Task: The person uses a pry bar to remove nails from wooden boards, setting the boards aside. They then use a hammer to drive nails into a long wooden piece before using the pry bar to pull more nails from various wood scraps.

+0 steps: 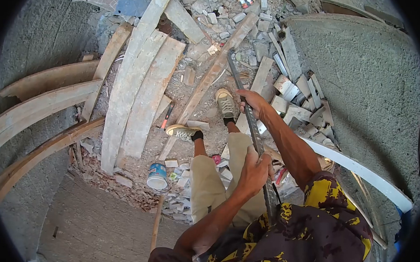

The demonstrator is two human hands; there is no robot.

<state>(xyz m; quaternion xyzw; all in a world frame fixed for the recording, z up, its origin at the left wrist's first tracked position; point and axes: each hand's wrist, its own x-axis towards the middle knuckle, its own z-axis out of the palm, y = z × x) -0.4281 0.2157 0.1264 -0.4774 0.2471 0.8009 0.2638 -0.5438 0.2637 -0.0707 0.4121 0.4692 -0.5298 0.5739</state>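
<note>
A long dark crowbar [253,127] with a bent tip runs slantwise in front of my body, its lower end close to my shirt. My right hand [252,103] is wrapped round its upper part. Lower down, near my thigh, my left hand [256,172] grips the same bar with curled fingers. The hooked tip reaches over the rubble beside a long narrow wooden plank [212,76]. One of my shoes [184,132] rests across the lower part of that plank, and the other shoe [225,105] is planted on the ground to its right.
Wide boards [147,99] lie at left, with curved planks [45,110] against the wall. A red-handled tool [167,116] and a paint bucket [157,176] are near my feet. Broken bricks [297,104] pile up at right, below a concrete wall [360,82]. A white strip [360,171] lies beside me.
</note>
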